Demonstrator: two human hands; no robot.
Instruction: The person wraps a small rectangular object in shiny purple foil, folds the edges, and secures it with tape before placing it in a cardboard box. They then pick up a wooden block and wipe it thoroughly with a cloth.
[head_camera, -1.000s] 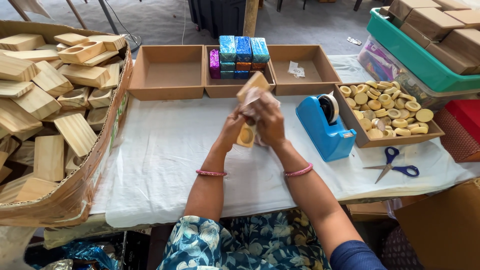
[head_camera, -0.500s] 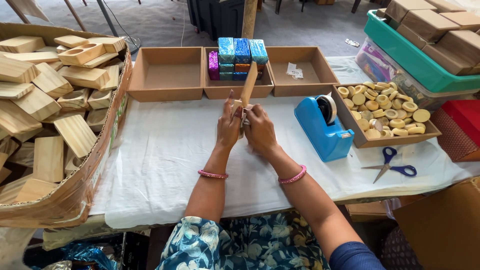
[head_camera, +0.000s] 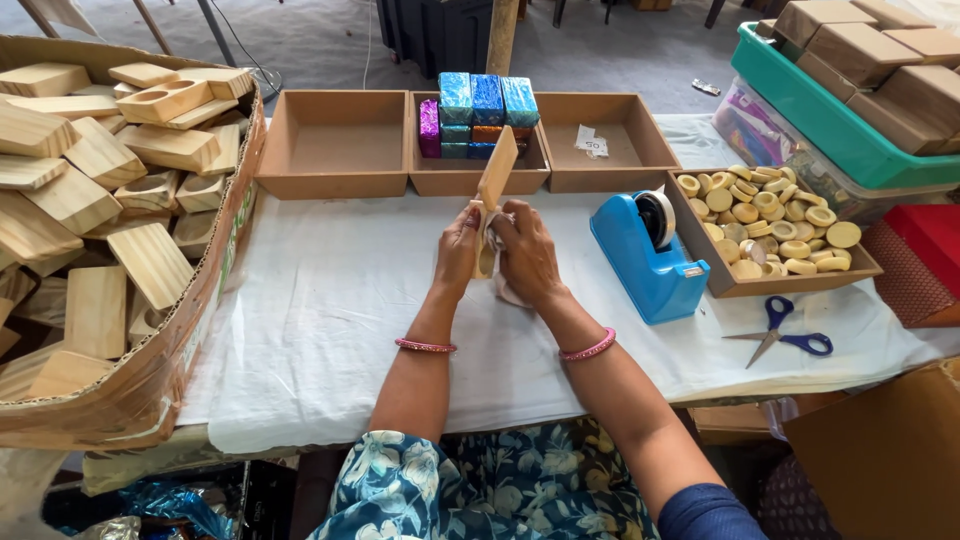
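Both hands meet over the middle of the white-covered counter (head_camera: 330, 310): the left hand (head_camera: 458, 255) and right hand (head_camera: 525, 258) hold a wooden block (head_camera: 494, 180) upright on edge, fingers clenched around its lower end (thin wrapping seems tucked there, hard to tell). Looks like the wrapping step; next likely calls for the blue tape dispenser (head_camera: 648, 255) just right, scissors (head_camera: 785, 335) nearer.

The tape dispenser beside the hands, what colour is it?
The tape dispenser is bright blue, seen in the head view.
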